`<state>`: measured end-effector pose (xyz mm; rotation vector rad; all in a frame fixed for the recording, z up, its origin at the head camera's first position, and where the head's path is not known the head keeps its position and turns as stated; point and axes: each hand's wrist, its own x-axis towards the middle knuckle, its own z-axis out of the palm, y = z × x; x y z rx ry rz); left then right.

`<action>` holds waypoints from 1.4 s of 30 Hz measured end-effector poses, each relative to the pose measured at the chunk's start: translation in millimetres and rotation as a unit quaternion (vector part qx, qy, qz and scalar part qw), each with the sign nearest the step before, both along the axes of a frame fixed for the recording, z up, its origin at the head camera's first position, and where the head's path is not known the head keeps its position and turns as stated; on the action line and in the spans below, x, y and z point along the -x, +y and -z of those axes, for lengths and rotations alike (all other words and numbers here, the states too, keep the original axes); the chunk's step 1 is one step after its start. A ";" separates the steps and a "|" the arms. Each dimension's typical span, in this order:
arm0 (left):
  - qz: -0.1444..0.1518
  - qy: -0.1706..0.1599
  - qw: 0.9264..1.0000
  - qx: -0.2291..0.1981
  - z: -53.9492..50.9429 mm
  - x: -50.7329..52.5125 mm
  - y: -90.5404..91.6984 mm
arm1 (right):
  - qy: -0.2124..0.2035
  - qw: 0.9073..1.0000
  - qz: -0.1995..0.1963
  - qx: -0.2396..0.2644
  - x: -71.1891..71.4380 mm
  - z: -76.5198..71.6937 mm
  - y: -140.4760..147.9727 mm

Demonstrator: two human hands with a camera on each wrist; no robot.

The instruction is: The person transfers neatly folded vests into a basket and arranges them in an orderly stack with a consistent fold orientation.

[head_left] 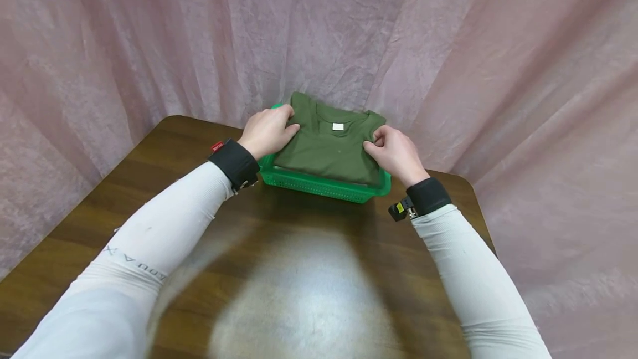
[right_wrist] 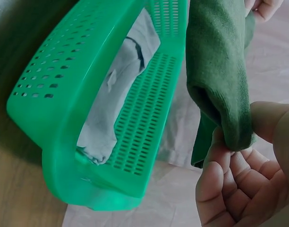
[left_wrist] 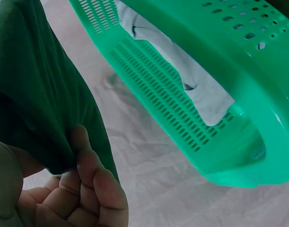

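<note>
Both hands hold up a folded olive-green T-shirt (head_left: pixel 326 151) above the green plastic basket (head_left: pixel 319 184); its collar and white label face upward. At the shirt's left side, my left hand (head_left: pixel 268 131) pinches the cloth between thumb and fingers. The right hand (head_left: pixel 397 152) grips the opposite side in the same way. Both wrist views show the fabric apart from the basket. A folded grey-white cloth (left_wrist: pixel 194 78) with dark marks lies inside the basket along its near wall; the shirt hides it in the head view.
The basket stands at the far edge of a brown wooden table (head_left: pixel 299 270), its walls perforated. Behind the table hangs a pink curtain (head_left: pixel 329 32). Black straps with small cameras sit on both wrists, over white sleeves (head_left: pixel 164 226).
</note>
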<state>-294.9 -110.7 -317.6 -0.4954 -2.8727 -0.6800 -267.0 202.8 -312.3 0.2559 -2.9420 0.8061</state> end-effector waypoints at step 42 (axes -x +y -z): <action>-0.021 -0.089 0.994 0.061 47.0 40.6 13.8 | -0.028 0.997 0.015 -0.076 33.6 49.8 -17.0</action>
